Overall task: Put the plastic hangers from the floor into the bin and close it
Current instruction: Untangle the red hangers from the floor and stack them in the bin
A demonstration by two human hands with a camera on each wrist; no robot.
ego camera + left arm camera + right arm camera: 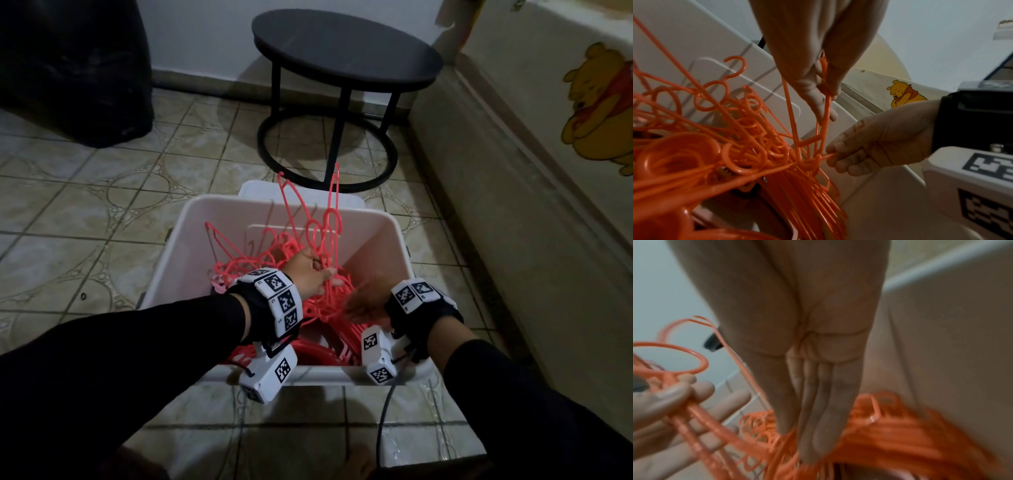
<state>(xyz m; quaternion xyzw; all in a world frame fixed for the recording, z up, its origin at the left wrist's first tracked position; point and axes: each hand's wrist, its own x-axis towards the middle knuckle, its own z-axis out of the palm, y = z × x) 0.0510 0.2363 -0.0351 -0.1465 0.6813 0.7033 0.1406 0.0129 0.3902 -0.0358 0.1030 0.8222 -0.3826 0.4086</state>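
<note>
A white plastic bin (373, 253) stands open on the tiled floor, holding a tangle of coral-pink plastic hangers (239, 265). My left hand (313, 270) is over the bin's middle and grips a few hangers (329, 219) that stick up above the rim. In the left wrist view its fingers (818, 104) pinch a hanger bar (823, 126). My right hand (366, 305) reaches into the bin's near right part. There it (838, 155) pinches the thin end of one hanger in the pile (748, 146). The right wrist view is blurred: right hand (797, 434) pointing down into the hangers (900, 434), left hand (680, 394) beside it.
A white lid (260, 190) lies just behind the bin. Beyond it stands a round black side table (342, 58) with a ring base. A dark bag (68, 68) fills the far left. A pale cabinet with a yellow bear sticker (599, 102) runs along the right.
</note>
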